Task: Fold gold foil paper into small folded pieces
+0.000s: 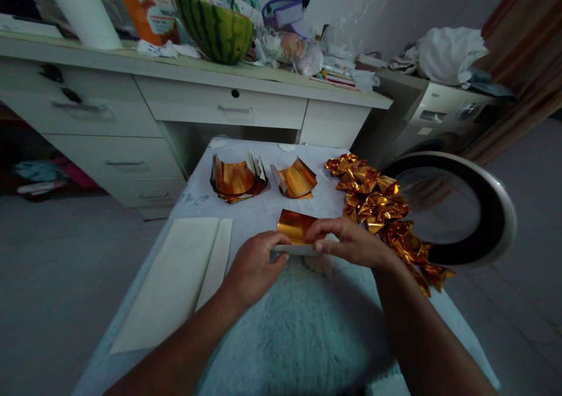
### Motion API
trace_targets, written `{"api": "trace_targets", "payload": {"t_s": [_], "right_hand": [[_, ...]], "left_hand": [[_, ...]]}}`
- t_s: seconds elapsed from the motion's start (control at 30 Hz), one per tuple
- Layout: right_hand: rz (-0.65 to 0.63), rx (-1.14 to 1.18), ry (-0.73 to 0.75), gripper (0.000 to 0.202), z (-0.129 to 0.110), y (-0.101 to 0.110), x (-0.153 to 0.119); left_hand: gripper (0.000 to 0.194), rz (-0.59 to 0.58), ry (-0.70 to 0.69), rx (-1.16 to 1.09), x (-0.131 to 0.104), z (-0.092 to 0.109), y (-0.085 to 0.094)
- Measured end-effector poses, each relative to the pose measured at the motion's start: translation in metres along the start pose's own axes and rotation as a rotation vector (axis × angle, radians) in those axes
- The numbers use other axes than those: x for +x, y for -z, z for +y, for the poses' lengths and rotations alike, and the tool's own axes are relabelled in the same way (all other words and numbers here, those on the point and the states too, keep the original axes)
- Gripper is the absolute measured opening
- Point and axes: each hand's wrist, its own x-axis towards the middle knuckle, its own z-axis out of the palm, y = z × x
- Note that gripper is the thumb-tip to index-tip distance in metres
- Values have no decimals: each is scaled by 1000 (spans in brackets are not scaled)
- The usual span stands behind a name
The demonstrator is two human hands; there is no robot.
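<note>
Between my two hands is a sheet of gold foil paper (pixel 293 225), its near edge folded up into a pale strip. My left hand (pixel 259 264) pinches the strip's left end between thumb and fingers. At the other end, my right hand (pixel 346 241) grips the sheet, thumb in front and fingers over the gold side. Just beyond stand two curled stacks of gold foil paper, a larger left stack (pixel 236 178) and a smaller right stack (pixel 295 179). Crumpled-looking folded gold foil pieces (pixel 373 202) are heaped along the table's right side.
A cloth-covered table (pixel 263 325) lies under my hands, with white paper sheets (pixel 171 279) at its left. Behind it is a white desk (pixel 197 100) bearing a cut watermelon (pixel 215 30) and clutter. A washing machine's open round door (pixel 496 208) stands close on the right.
</note>
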Motion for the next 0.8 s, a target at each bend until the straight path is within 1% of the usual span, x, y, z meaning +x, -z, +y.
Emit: {"api": "trace_targets", "payload": {"t_s": [0.03, 0.07, 0.1, 0.13, 0.17, 0.2, 0.23, 0.27, 0.3, 0.33, 0.37, 0.4, 0.43, 0.5, 0.53, 0.57, 0.6, 0.63, 0.73, 0.8], "right_hand": [[82, -1, -37, 28, 4, 2, 1], [203, -57, -60, 31, 8, 3, 3], [343, -151, -91, 28, 13, 4, 6], [459, -256, -114, 21, 18, 3, 8], [509, -348, -120, 19, 22, 2, 11], [514, -408, -125, 26, 27, 1, 13], [493, -438, -137, 27, 31, -2, 15], [455, -451, -145, 20, 34, -4, 17], [425, -449, -153, 10, 37, -6, 19], [435, -424, -171, 4, 39, -9, 20], [457, -375, -186, 3, 40, -11, 21], [482, -306, -194, 5, 41, -13, 21], [511, -222, -197, 6, 41, -15, 22], [554, -31, -185, 10, 41, -18, 22], [575, 61, -174, 12, 40, -19, 22], [598, 146, -159, 14, 38, -20, 22], [618, 222, -140, 16, 36, -22, 22], [630, 288, -116, 17, 34, -23, 22], [626, 451, -15, 18, 28, -24, 21], [612, 539, 40, 17, 25, -24, 20]], "left_hand": [[12, -5, -37, 35, -1, 1, 0], [10, -15, -75, 55, -2, 2, -1], [7, -37, -110, 63, -2, 3, -1], [5, -63, -137, 63, -3, 3, -1], [9, -87, -157, 64, -4, 4, -1], [18, -105, -166, 71, -4, 4, -1], [26, -118, -168, 86, -5, 4, -1], [31, -124, -165, 106, -5, 4, -1], [33, -117, -158, 128, -5, 3, -1], [29, -94, -148, 149, -5, 2, -2], [21, -52, -138, 166, -5, 1, -2], [9, 13, -125, 175, -5, -1, -3], [7, 91, -110, 174, -4, -2, -4], [41, 235, -64, 148, -3, -6, -5], [56, 278, -33, 126, -3, -8, -5], [66, 295, 1, 103, -2, -10, -5], [71, 292, 36, 82, 0, -12, -5], [72, 278, 68, 60, 1, -13, -4], [63, 233, 140, -71, 4, -15, -2], [60, 230, 166, -190, 4, -13, -1]]}}
